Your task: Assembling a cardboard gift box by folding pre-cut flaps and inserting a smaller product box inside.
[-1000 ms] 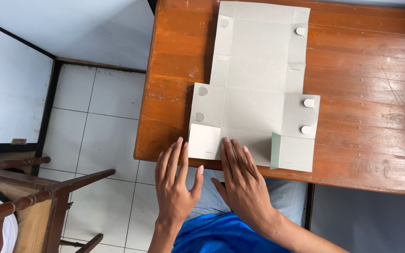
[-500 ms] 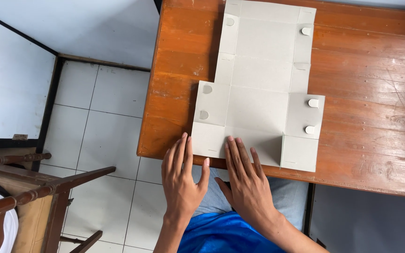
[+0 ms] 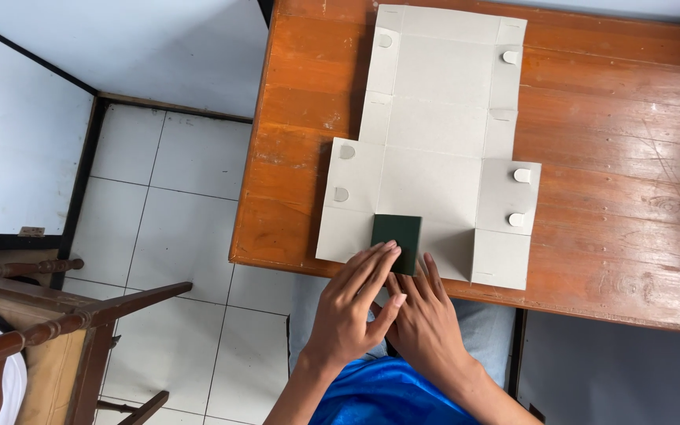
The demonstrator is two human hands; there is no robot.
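Left hand and right hand, fingers flat and together, press a dark green flap onto the card at the table's near edge.

We look almost straight down from our one head-worn camera, fairly close above the near edge of the wooden table, whose far side runs toward the top of the frame, our lap sits at the bottom, and the tiled floor fills the left.
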